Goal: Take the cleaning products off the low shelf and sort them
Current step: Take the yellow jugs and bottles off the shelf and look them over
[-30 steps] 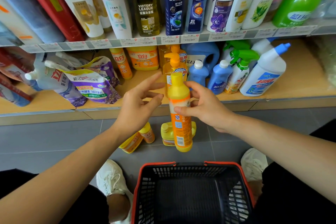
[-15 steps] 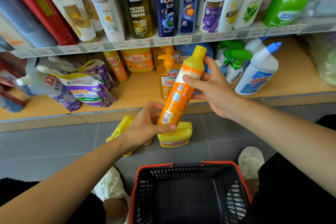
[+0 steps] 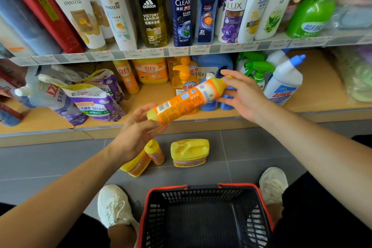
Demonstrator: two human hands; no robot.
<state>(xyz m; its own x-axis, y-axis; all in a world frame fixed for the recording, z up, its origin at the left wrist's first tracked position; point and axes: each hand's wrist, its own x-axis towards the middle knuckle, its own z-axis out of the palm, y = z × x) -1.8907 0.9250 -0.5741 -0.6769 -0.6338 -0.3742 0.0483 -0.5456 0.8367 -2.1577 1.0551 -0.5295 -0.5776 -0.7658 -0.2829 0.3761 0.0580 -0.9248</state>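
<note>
The left grip (image 3: pixel 136 133) is curling round the orange bottle (image 3: pixel 185 102) at its base; the right grip (image 3: pixel 245 96) is pinching its capped end, before the low shelf (image 3: pixel 322 86).

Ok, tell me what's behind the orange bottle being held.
An orange pump bottle and blue bottles on the low shelf; the held bottle covers parts of them.

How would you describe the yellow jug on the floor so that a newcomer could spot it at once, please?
Find the grey floor between the low shelf and the basket. Of the yellow containers there, the jug is rightmost: squat and boxy with a moulded handle, unlike the slim bottle beside it.
</note>
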